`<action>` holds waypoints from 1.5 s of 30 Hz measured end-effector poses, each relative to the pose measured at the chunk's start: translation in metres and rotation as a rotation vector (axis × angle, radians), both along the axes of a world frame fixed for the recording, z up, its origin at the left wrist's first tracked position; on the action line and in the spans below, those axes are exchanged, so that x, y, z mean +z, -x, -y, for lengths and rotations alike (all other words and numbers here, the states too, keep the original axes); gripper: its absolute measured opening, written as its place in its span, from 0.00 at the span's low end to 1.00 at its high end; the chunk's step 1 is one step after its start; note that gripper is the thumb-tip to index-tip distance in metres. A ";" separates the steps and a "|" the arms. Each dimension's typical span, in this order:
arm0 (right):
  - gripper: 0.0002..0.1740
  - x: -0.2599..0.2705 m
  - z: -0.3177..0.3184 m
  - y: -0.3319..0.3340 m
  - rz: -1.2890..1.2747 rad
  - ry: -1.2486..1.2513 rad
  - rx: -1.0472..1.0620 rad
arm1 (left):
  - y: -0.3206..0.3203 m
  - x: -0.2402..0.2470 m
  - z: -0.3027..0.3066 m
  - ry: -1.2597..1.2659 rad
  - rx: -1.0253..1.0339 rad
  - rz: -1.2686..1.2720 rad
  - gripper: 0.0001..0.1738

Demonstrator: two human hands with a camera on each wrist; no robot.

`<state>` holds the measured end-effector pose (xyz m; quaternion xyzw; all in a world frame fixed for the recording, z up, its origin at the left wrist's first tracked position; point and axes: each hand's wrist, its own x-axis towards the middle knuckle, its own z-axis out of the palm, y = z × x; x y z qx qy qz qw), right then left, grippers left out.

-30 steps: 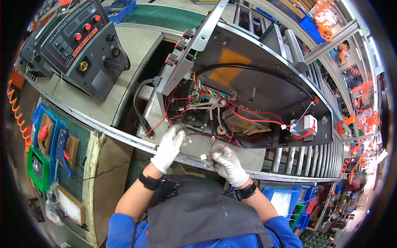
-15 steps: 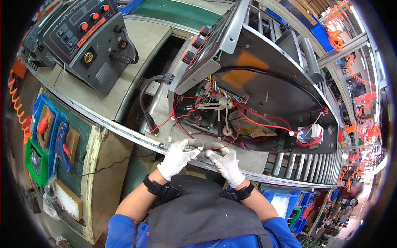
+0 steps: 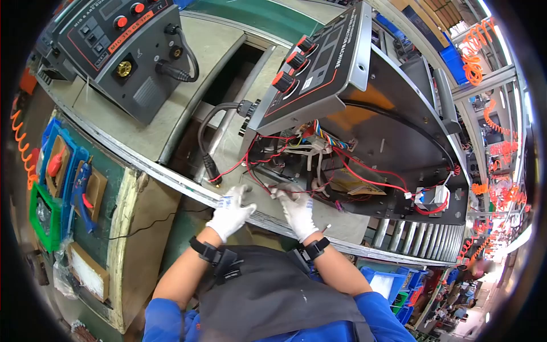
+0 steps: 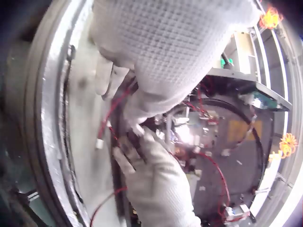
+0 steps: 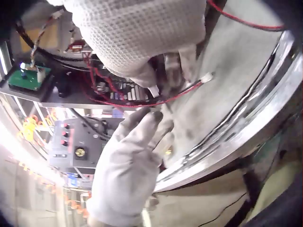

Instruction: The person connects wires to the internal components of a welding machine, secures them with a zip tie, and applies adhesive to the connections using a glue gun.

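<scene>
Left hand: gloved, just below centre of the head frame; the left hand (image 3: 230,212) has its thumb apart from loosely bent fingers, with nothing visible in its grasp.
Right hand: the right hand (image 3: 297,214) is just right of it, fingertips at the wiring; whether they pinch a wire cannot be told.
Wiring: in the right wrist view, a red wire (image 5: 163,101) crosses the middle between both gloves, ending at a white connector (image 5: 207,77) right of centre.
Machine: an opened housing (image 3: 393,137) fills the upper right of the head frame.
</scene>
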<state>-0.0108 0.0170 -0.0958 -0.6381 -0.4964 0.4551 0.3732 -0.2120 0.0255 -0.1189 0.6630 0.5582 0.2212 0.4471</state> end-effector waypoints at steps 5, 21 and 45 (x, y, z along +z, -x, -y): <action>0.05 -0.027 -0.004 -0.055 0.354 -0.117 -0.219 | 0.015 -0.017 0.000 0.034 -0.083 0.072 0.26; 0.09 -0.044 -0.025 -0.052 0.476 -0.125 -0.222 | 0.014 -0.016 -0.003 0.029 -0.129 -0.022 0.24; 0.10 -0.008 -0.047 -0.050 0.806 0.085 0.027 | 0.017 -0.008 -0.012 0.154 -0.145 0.047 0.26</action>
